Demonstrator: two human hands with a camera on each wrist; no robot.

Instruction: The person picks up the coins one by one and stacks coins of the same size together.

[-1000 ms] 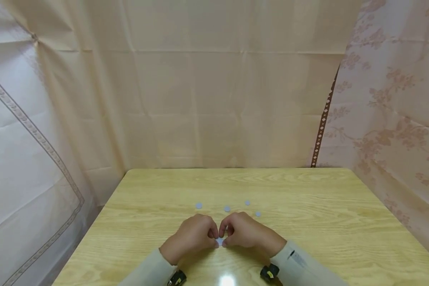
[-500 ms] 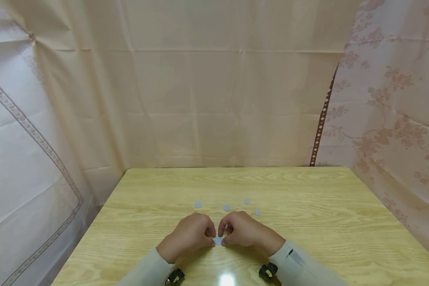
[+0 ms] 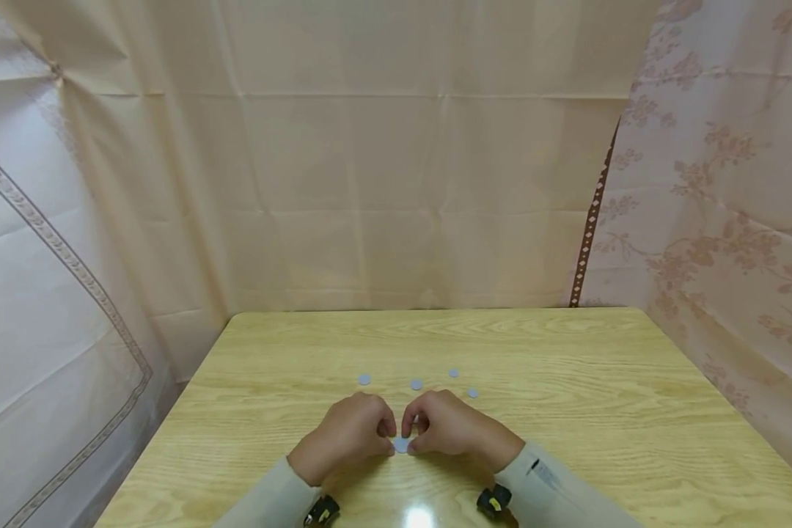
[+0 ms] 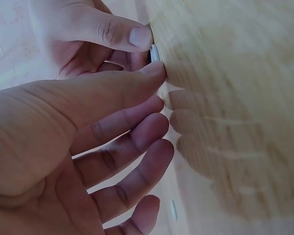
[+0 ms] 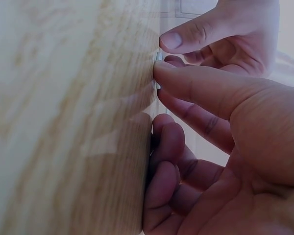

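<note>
A round, flat, silver-grey coin [image 3: 401, 445] is at the front of the wooden table, between both hands. From the left, my left hand [image 3: 351, 431] pinches its edge with thumb and index finger; the other fingers are bent loosely in the left wrist view. My right hand [image 3: 454, 431] pinches the opposite edge, thumb and index finger curled about it. In the left wrist view the coin [image 4: 155, 53] shows edge-on between the two thumbs. The right wrist view has the coin [image 5: 159, 57] partly covered by the right thumb. Its markings cannot be made out.
Farther back on the table [image 3: 270, 352] lie several similar coins of differing size, among them a larger coin [image 3: 364, 379], a middle coin [image 3: 416, 384] and two small ones on the right. Cloth curtains [image 3: 396, 183] hang behind and at both sides.
My left hand has shifted slightly left, so a little more of the coin shows between the hands. The right hand and the coins farther back stay nearly where they were.
</note>
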